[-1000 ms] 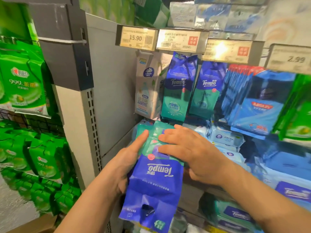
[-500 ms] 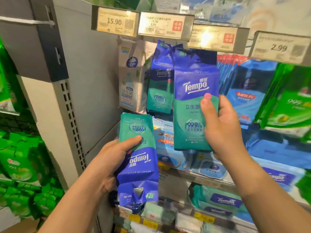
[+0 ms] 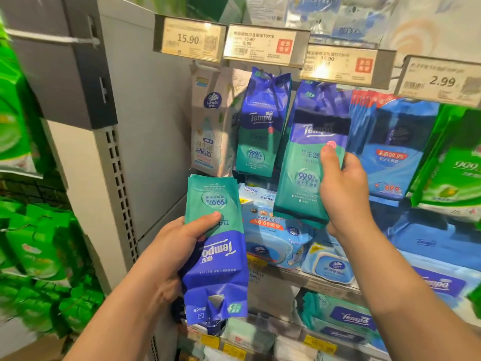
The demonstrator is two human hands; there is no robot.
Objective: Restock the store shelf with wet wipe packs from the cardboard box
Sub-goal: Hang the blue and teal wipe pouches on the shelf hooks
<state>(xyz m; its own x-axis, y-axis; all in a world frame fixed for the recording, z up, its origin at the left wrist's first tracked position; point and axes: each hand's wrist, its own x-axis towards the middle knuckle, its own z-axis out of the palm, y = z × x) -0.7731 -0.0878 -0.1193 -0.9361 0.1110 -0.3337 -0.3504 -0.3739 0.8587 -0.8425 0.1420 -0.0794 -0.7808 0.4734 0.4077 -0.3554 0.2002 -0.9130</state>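
My right hand [image 3: 341, 188] grips a blue and teal Tempo wet wipe pack [image 3: 303, 157] upright, its top raised to just under the third price tag [image 3: 341, 65]. An identical pack [image 3: 260, 126] hangs on the hook to its left. My left hand [image 3: 179, 246] holds more Tempo packs [image 3: 216, 256] upside down, thumb across the teal part, below and left of the hanging ones. The hook itself is hidden behind the packs.
A white Vinda pack [image 3: 208, 131] hangs at the far left beside the grey shelf upright [image 3: 122, 194]. Blue packs [image 3: 390, 152] and green packs [image 3: 453, 162] hang to the right. Light blue lidded wipe packs [image 3: 276, 235] fill the shelf below. Green packs [image 3: 33, 256] crowd the left bay.
My right hand has taken one pack from the stack and lifted it up to the hook row, then a little further right and higher. My left hand stays low with the remaining packs.
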